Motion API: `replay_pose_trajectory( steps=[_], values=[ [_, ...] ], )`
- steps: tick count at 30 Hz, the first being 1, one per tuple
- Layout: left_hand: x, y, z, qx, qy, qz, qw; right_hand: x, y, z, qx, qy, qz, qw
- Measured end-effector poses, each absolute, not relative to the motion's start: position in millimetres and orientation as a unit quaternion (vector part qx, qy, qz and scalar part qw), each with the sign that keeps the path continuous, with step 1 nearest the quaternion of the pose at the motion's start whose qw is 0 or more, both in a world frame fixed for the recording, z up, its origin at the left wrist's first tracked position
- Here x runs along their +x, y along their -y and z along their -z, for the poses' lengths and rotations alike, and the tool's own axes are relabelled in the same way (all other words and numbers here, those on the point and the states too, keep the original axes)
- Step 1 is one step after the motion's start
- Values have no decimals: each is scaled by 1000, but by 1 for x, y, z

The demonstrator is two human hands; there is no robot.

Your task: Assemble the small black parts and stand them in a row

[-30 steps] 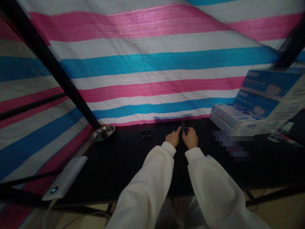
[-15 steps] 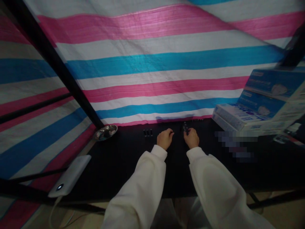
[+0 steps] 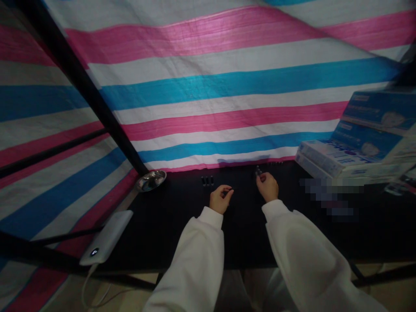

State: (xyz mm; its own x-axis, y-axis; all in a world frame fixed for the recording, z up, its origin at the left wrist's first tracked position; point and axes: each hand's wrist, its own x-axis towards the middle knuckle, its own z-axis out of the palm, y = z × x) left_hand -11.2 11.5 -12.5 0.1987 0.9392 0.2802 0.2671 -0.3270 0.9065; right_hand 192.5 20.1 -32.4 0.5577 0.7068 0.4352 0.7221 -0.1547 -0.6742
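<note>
My left hand [image 3: 221, 199] is above the black table with thumb and forefinger pinched on a small dark piece, too tiny to name. Farther right, my right hand [image 3: 268, 187] has its fingers drawn together at a cluster of small shiny grey pieces [image 3: 258, 170]; whether it grips one is hard to see. Three short black cylinders [image 3: 207, 180] stand side by side, beyond and left of my left hand. At the table's back edge lies a row of several tiny light pieces [image 3: 275, 163].
A shiny metal bowl [image 3: 151, 180] sits at the back left corner. A white power bank [image 3: 107, 237] with a cable lies on the left edge. Blue and white boxes [image 3: 367, 134] are stacked at the right. Striped sheeting [image 3: 208, 95] hangs behind the black table [image 3: 162, 234].
My left hand has drawn back towards me and away from my right hand, still pinched. My right hand stays by the grey cluster. The whole view has shifted slightly.
</note>
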Motion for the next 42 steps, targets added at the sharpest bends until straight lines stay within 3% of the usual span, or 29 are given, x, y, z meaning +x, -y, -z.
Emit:
replay_pose_trajectory(
  steps=[7, 15, 34, 42],
  values=[
    [-12, -14, 5, 610, -435, -508, 424, 165, -3, 16, -641, 591, -10, 490],
    [-15, -14, 2, 578, -429, -538, 439, 149, 3, 19, -513, 733, -107, 435],
    [-18, -17, 4, 588, -416, -498, 483, 150, 7, 12, -444, 741, -114, 491],
    [-16, -13, 1, 605, -407, -475, 493, 138, 5, 18, -434, 679, -223, 548]
  ],
)
